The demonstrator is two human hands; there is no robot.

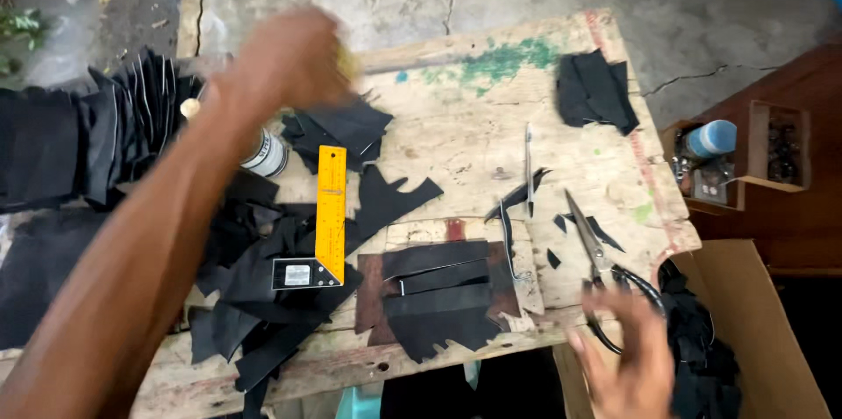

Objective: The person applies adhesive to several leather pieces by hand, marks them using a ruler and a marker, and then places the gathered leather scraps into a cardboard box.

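Grey cracked concrete lies all around a worn wooden table (pixel 491 121) with paint spots on it. Black cut pieces (pixel 263 296) cover the table's left side, and a yellow ruler (pixel 331 208) lies on top of them, pointing from the near edge to the far edge. The left hand (pixel 285 59) is up over the far left part of the table, blurry, closed around something small and yellowish (pixel 349 59); I cannot tell what it is. A small can (pixel 266 156) stands just under that hand. The right hand (pixel 627 358) is at the near right corner with its fingers spread wide, holding nothing. The scissors (pixel 601 270) lie just beside it, loops close to the fingers, blades pointing away toward the far edge. The right hand is much nearer to them than the left. A cardboard box (pixel 745 322) stands by that corner.
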